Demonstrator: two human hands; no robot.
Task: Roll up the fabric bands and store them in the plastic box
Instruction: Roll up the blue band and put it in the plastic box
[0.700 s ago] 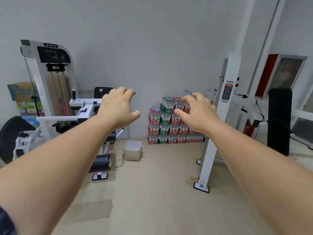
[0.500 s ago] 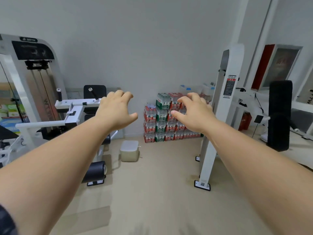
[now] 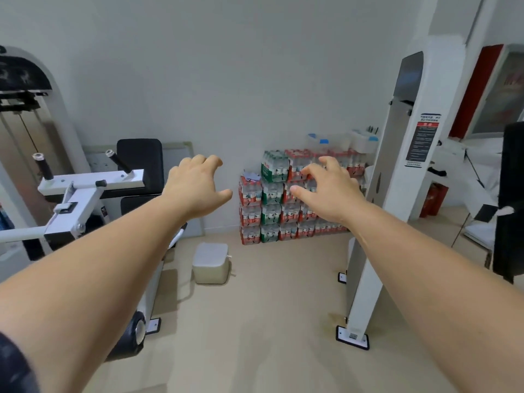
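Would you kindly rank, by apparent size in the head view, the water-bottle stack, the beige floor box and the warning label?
1. water-bottle stack
2. beige floor box and warning label: look alike, so unranked.

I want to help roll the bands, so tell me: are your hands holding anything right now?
No, nothing. The left hand and the right hand are both stretched out in the air with loose fingers, and no fabric band shows in view.

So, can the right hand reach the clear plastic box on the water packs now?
Probably not yet. The right hand hangs open in mid-air, and the clear plastic box atop the water packs looks far beyond it. Nothing blocks the way.
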